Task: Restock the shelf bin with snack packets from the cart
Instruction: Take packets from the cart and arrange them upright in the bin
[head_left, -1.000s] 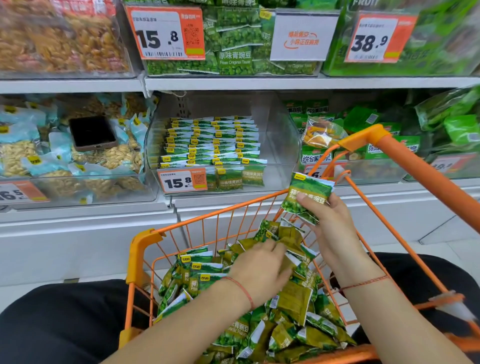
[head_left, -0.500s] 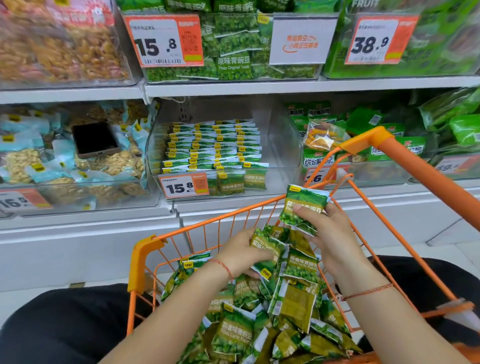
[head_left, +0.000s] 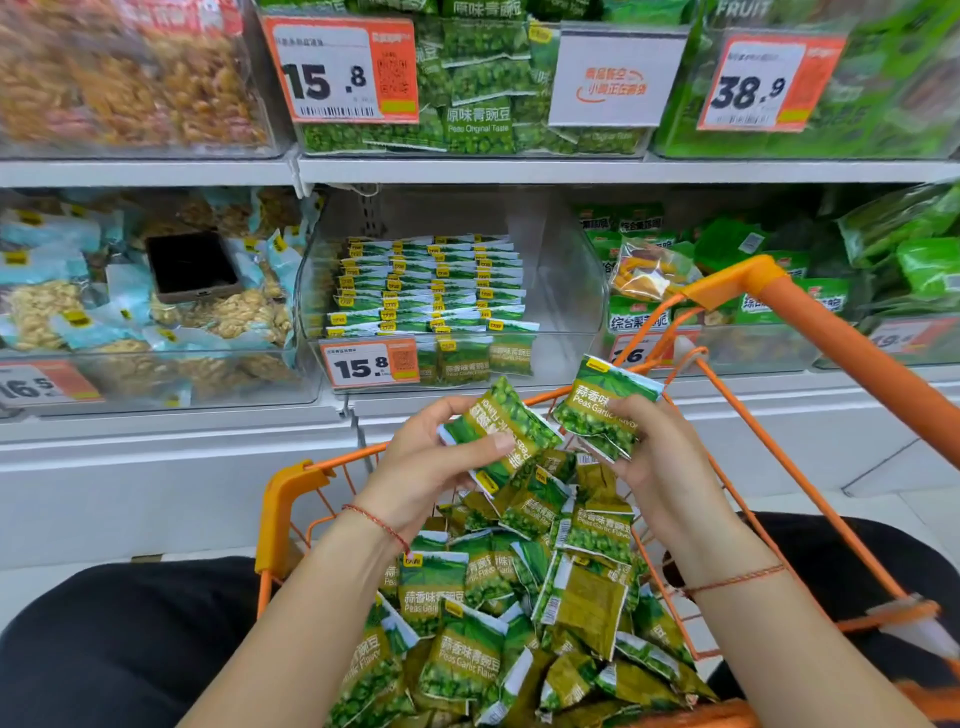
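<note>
The left hand (head_left: 431, 467) holds one green pea packet (head_left: 498, 431) with its thumb on top and its fingers curled under it, and the packet is tipped sideways. Just to the right of it, the right hand (head_left: 660, 462) pinches a small stack of pea packets (head_left: 602, 410), with the fingers curled over the front. The two hands are close together and the packet and the stack are near each other but I cannot tell if they touch. Right under both hands is the orange cart (head_left: 291, 488), and it is full of a big pile of snack packets (head_left: 519, 613) lying every which way, some face up and some showing their dull green backs. Each wrist has a thin red string around it. Up past the hands, on the shelf, is the clear shelf bin (head_left: 566, 291). It has neat rows of packets (head_left: 431, 286) in its left part, and its right part is bare. An orange price tag (head_left: 370, 364) that says 15.8 sits on the front of the bin. Left of that bin is another bin with pale blue nut bags (head_left: 104, 322), and a dark phone (head_left: 192, 266) lies on top of them. The orange cart handle (head_left: 841, 348) runs up to the right of the right hand.
</note>
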